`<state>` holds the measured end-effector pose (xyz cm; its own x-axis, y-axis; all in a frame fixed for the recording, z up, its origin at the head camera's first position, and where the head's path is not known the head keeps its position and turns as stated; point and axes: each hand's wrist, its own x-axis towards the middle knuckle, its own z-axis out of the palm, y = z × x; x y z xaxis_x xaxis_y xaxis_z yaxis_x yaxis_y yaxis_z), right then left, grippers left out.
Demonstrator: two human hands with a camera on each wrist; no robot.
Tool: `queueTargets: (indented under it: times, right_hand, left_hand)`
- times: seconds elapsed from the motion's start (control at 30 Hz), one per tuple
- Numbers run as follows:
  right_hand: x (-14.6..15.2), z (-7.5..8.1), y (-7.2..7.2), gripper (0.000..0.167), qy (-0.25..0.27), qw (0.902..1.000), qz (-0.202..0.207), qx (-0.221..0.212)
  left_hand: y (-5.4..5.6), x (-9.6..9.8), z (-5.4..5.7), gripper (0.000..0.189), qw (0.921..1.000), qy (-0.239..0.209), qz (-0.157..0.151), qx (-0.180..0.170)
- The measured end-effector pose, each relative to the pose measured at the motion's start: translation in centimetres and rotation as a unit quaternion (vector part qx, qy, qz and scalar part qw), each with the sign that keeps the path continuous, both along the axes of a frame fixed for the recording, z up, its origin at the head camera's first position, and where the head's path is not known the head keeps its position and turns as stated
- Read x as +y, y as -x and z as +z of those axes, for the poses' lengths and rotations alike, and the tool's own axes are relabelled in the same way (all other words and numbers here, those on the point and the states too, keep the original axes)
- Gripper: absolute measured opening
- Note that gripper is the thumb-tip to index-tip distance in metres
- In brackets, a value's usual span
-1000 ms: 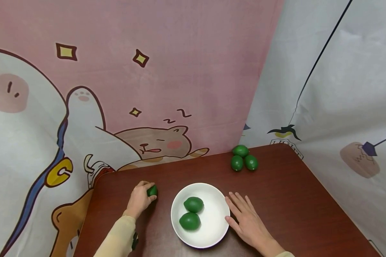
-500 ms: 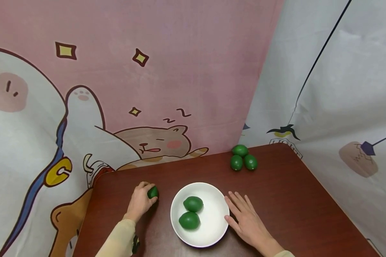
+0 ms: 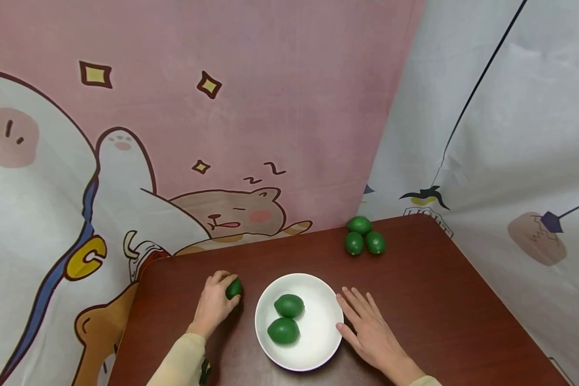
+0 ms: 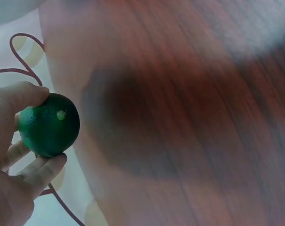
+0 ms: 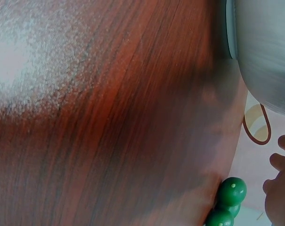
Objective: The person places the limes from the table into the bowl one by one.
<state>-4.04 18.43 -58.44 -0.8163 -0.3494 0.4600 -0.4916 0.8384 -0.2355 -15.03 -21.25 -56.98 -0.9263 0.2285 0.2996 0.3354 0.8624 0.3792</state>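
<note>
Head view | left hand gripping lime, edging it rightward | lime nearing bowl from its left, closing on two limes lying inside | right hand extending straight fingers at bowl's right, contact unclear

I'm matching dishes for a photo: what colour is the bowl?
The bowl is white; the head view shows it best.
</note>
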Motion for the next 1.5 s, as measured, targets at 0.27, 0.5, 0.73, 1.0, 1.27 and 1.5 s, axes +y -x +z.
queueTargets:
  times: [0.27, 0.5, 0.73, 1.0, 1.27, 1.5]
  right_hand:
    - [0.2, -0.2, 0.0, 0.062, 0.001, 1.0000, 0.000, -0.008]
    - [0.2, -0.2, 0.0, 0.064, -0.001, 0.9998, -0.003, -0.021]
    - [0.2, -0.2, -0.1, 0.064, -0.005, 0.9996, -0.007, -0.027]
    - [0.2, -0.2, 0.0, 0.063, -0.007, 0.9997, -0.006, -0.024]
    - [0.2, -0.1, 0.2, 0.064, -0.008, 0.9994, -0.006, -0.035]
    - [0.3, -0.2, 0.1, 0.064, -0.003, 0.9993, -0.005, -0.036]
  left_hand:
    - [-0.2, 1.0, 1.4, 0.054, 0.9999, -0.011, -0.010, 0.007]
    - [-0.4, 1.7, 2.5, 0.054, 0.9987, -0.020, -0.026, 0.039]
    - [-0.8, 2.7, 3.8, 0.056, 0.9976, -0.028, -0.037, 0.051]
    - [-1.2, 4.0, 5.0, 0.056, 0.9971, -0.035, -0.048, 0.049]
    - [-1.6, 5.3, 5.7, 0.055, 0.9947, -0.040, -0.071, 0.064]
    - [-2.0, 6.1, 5.9, 0.053, 0.9925, -0.039, -0.090, 0.073]
